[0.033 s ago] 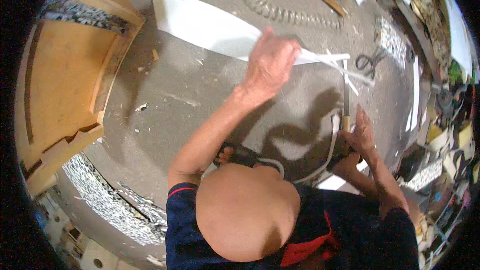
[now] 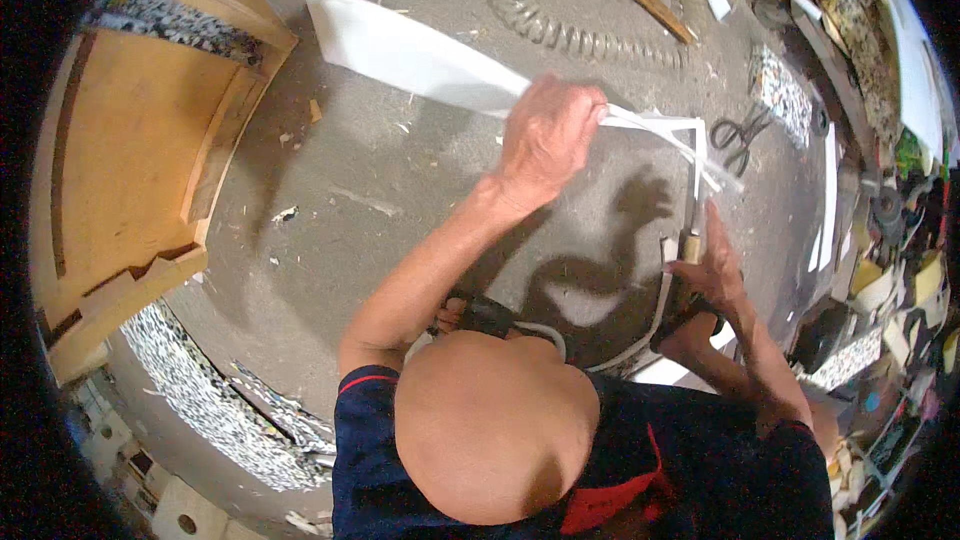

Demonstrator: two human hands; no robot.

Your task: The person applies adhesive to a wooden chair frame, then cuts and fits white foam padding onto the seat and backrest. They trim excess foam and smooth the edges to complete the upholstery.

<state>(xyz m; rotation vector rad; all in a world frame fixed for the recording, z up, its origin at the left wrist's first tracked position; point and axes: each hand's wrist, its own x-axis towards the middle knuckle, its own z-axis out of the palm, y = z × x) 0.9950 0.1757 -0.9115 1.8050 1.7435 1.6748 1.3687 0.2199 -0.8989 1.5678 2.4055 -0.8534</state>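
One white strip (image 2: 632, 119) sits pinched in the left hand (image 2: 553, 135), the right hand (image 2: 716, 265) spread at a wooden handle (image 2: 690, 244).

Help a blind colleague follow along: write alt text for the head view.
Seen from above, the left hand grips a long white sheet; the right hand, spread open, is beside a wooden handle. Scissors and a coiled hose lie on the floor.

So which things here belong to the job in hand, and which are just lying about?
Apparently in use:
white sheet, gripped by the left hand
wooden-handled tool, at the right hand

Apparently just lying about:
scissors
coiled hose
wooden stick
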